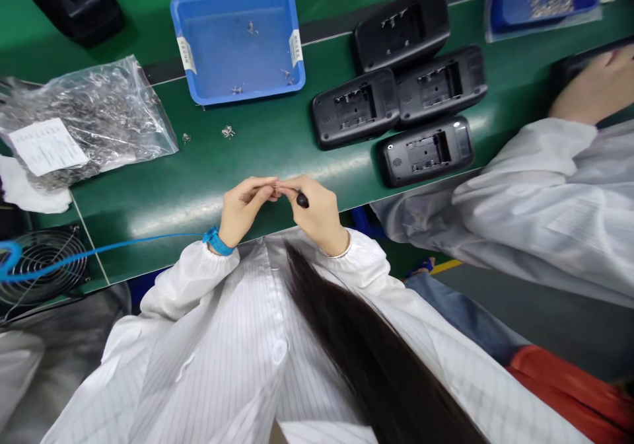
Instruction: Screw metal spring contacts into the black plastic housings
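My left hand point(245, 207) and my right hand point(317, 209) meet at the near edge of the green table point(208, 173), fingertips pinched together on a tiny metal part point(275, 188) that is too small to make out clearly. My right hand also grips a small black tool point(302, 199). A blue wrist strap point(216, 241) with a blue cord sits on my left wrist. Two loose metal springs point(228, 131) lie on the table beyond my hands.
A blue tray point(238, 41) holds a few small springs. A plastic bag of metal parts point(84, 120) lies at left. Several black device housings point(396, 87) lie at right. A co-worker's sleeve point(535, 199) and hand point(599, 80) are at far right. A fan point(39, 265) sits low left.
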The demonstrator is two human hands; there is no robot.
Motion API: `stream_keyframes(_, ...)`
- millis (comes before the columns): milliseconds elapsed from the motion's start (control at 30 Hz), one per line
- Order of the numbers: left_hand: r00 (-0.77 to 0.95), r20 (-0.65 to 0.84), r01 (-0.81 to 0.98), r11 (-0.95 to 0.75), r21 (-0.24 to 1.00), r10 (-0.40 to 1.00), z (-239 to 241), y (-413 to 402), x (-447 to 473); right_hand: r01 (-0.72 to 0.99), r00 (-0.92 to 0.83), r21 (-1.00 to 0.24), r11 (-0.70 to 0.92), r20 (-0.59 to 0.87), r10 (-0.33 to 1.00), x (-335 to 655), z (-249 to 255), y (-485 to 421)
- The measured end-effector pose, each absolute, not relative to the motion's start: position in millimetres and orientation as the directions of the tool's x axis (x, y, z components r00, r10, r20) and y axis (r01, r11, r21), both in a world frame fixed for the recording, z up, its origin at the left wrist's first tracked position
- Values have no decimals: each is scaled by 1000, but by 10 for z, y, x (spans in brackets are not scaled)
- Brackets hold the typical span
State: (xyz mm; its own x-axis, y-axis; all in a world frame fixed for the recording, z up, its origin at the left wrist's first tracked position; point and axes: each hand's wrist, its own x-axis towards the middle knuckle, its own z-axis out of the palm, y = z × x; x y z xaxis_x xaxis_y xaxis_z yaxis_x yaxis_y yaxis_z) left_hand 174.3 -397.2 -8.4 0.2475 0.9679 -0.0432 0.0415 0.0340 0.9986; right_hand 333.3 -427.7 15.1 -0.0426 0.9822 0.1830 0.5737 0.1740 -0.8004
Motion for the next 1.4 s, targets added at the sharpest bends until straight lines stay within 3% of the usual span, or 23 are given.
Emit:
stream_keyframes(100,263,-13,-83,36,996,965,-57,-3962,1768,471,23,-880,63,84,996,3391,243,-4279)
stream_keyframes(200,379,24,-146,34,989,925,-24,-3971,1805,407,-7,-912,57,59,998,3449,289,-4289)
stream_keyframes(333,432,-74,-289,216,933,899,-13,-3967,1885,380,-62,-922,67,47,997,3514,266,-4313)
stream_keyframes(500,501,-154,-237,306,922,851,-19,-3908,1928,323,-35,-944,63,54,998,3560,256,-4375)
stream_keyframes(633,602,-131,-210,314,926,788,-23,-3867,1922,373,-61,-918,136,122,991,3564,262,-4427)
stream_keyframes(733,662,-165,-176,366,914,731,-79,-3857,1931,449,-169,-885,127,55,984,3683,288,-4418)
stream_keyframes(800,618,-179,-175,356,918,766,-143,-3861,1925,599,-112,-798,69,2,994,3880,303,-4384)
stream_keyframes(900,422,-113,-152,193,969,899,-244,-3880,1852,832,293,-502,-234,39,955,4286,249,-4316)
stream_keyframes(1000,295,42,12,-47,999,955,-314,-3934,1706,812,571,-157,-562,14,821,4577,111,-4288)
stream_keyframes(1100,309,165,192,-231,954,937,-333,-4044,1568,782,623,1,-624,-65,780,4532,67,-4380)
stream_keyframes(1200,357,227,234,-322,917,906,-305,-4166,1499,897,417,-77,-435,-174,892,4164,196,-4596)
stream_keyframes(1267,380,268,250,-377,892,886,-277,-4212,1476,952,46,-279,-125,-273,961,3826,294,-4742)
stream_keyframes(1333,408,280,314,-422,851,869,-252,-4214,1441,872,-333,-459,169,-306,892,3490,344,-4830)
stream_keyframes(1400,437,262,387,-442,809,861,-236,-4181,1383,819,-498,-485,307,-334,800,3211,344,-4840)
